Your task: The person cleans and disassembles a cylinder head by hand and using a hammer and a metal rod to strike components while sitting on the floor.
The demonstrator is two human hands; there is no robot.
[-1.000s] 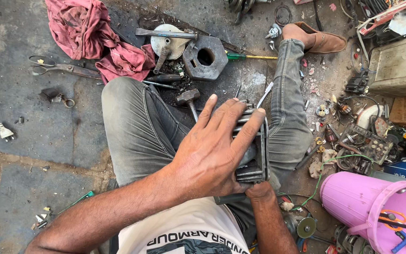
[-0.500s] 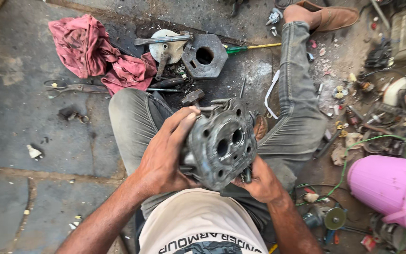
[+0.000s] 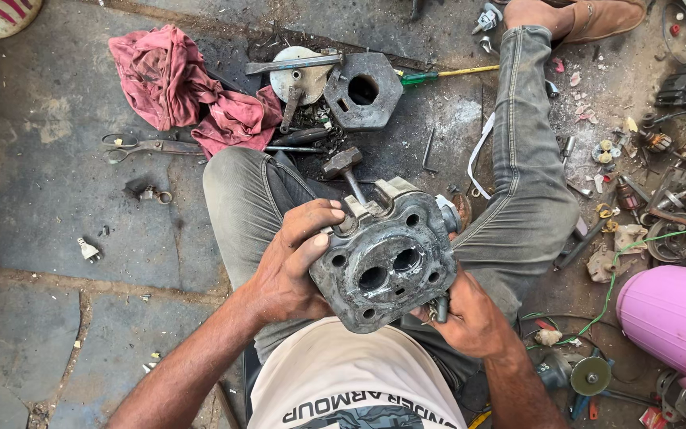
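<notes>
1. Grey cast-metal engine head [image 3: 387, 262] sits over the person's lap, ported face up, tilted slightly.
2. Left hand [image 3: 291, 266] is clamped on its left edge, thumb over the top rim; right hand [image 3: 470, 318] is closed under the near right corner, though what else it grips is hard to tell.
3. Greasy metal could slip and drop onto the legs.
4. Open floor lies left; far side is crowded by a hexagonal casting [image 3: 363, 91], red rag [image 3: 176, 79] and scissors [image 3: 140, 147]; a pink container [image 3: 672, 318] blocks the right.
</notes>
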